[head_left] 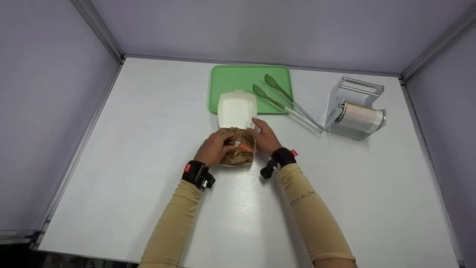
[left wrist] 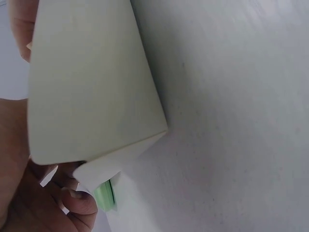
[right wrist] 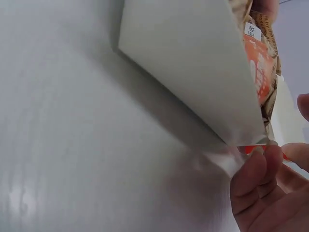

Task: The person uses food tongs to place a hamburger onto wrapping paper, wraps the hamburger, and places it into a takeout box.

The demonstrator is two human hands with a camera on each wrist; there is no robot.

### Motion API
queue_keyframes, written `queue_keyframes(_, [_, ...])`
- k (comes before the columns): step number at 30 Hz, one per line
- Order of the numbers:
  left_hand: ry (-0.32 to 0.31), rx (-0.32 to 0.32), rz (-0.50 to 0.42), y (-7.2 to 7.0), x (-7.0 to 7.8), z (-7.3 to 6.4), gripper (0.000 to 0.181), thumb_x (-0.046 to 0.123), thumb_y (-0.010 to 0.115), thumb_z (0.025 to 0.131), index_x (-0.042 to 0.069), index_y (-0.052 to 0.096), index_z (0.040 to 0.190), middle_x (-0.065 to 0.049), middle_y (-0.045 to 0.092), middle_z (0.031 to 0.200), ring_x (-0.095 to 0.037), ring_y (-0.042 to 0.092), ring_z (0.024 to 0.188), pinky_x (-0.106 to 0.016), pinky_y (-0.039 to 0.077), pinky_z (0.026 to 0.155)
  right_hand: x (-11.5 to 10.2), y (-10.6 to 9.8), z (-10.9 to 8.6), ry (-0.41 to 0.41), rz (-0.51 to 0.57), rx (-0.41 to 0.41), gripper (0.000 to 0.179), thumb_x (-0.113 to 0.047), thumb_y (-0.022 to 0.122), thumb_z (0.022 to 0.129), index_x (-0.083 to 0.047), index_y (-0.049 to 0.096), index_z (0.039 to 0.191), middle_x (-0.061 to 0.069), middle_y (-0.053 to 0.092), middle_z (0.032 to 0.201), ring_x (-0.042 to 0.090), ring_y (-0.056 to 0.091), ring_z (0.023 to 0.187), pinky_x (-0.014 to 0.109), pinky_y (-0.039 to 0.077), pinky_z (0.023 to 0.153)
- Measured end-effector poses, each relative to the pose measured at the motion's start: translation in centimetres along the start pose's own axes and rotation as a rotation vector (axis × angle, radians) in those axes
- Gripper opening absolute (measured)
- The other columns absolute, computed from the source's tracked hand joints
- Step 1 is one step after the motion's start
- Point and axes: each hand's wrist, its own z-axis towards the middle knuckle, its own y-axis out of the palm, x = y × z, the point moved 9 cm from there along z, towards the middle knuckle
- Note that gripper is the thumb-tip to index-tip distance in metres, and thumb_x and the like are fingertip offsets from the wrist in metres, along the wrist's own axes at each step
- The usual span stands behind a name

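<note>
A white clamshell burger box stands with its lid tipped back over the green tray. Inside its base sits a burger in brown paper with an orange label. My left hand holds the box's left side, its thumb over the wrapper and fingers near the rear left corner. At the rear right corner, my right hand pinches a glossy clear strip with a red part showing behind the fingertips. What the strip is cannot be told fully; the hand hides some of it.
Green-headed tongs lie spread, heads over the tray and handles on the white table. To the right stands a clear dispenser with a toothed top edge and a roll in it. Walls enclose the table's back and sides.
</note>
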Motion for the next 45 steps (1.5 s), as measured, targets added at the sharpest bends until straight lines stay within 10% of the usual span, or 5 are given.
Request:
queue_keyframes(12, [-0.033,-0.010,0.016,-0.1,-0.2,0.3,0.049,0.031,0.069,0.095,0.008,0.062,0.137,-0.009,0.062,0.137,-0.030,0.055,0.132,-0.043,0.043,0.115,-1.3,-0.7,-0.7,-0.077,0.008,0.100,0.054,-0.023,0.054,0.106,-0.001,0.041,0.153,0.016,0.034,0.163,0.028,0.029,0.154,0.043,0.032,0.122])
queue_keyframes(16, [-0.043,-0.013,0.029,0.0,-0.2,0.4,0.051,0.033,0.069,0.095,0.008,0.062,0.138,-0.008,0.062,0.137,-0.030,0.055,0.132,-0.043,0.043,0.115,-1.4,-1.3,-0.9,-0.089,0.024,0.177,0.044,-0.020,0.057,0.104,-0.002,0.054,0.145,0.016,0.043,0.158,0.022,0.059,0.105,0.031,0.047,0.092])
queue_keyframes(21, [-0.057,-0.002,0.046,0.0,-0.3,0.5,0.052,0.034,0.070,0.094,0.010,0.061,0.139,-0.007,0.062,0.139,-0.031,0.056,0.131,-0.044,0.045,0.112,-1.6,-1.9,-1.3,-0.095,0.101,0.238,0.027,-0.018,0.061,0.102,-0.002,0.060,0.125,0.017,0.068,0.110,0.008,0.045,0.060,0.022,0.040,0.058])
queue_keyframes(33, [-0.098,0.075,0.011,0.2,-0.4,0.1,0.044,0.037,0.069,0.094,0.012,0.055,0.127,-0.012,0.062,0.120,-0.029,0.059,0.115,-0.046,0.052,0.098,-3.3,-2.7,-1.8,-0.180,0.075,0.225,0.055,-0.025,0.058,0.104,-0.019,0.037,0.154,0.013,0.057,0.135,0.032,0.062,0.087,0.038,0.056,0.062])
queue_keyframes(45, [-0.010,0.242,-0.009,-0.9,-0.2,-0.6,0.049,0.036,0.076,0.089,0.012,0.067,0.131,-0.011,0.051,0.138,-0.027,0.054,0.130,-0.040,0.047,0.111,-5.1,-2.5,-3.0,-0.321,-0.042,0.179,0.047,-0.012,0.056,0.103,-0.019,0.053,0.149,-0.001,0.049,0.078,0.012,0.047,0.069,0.025,0.040,0.065])
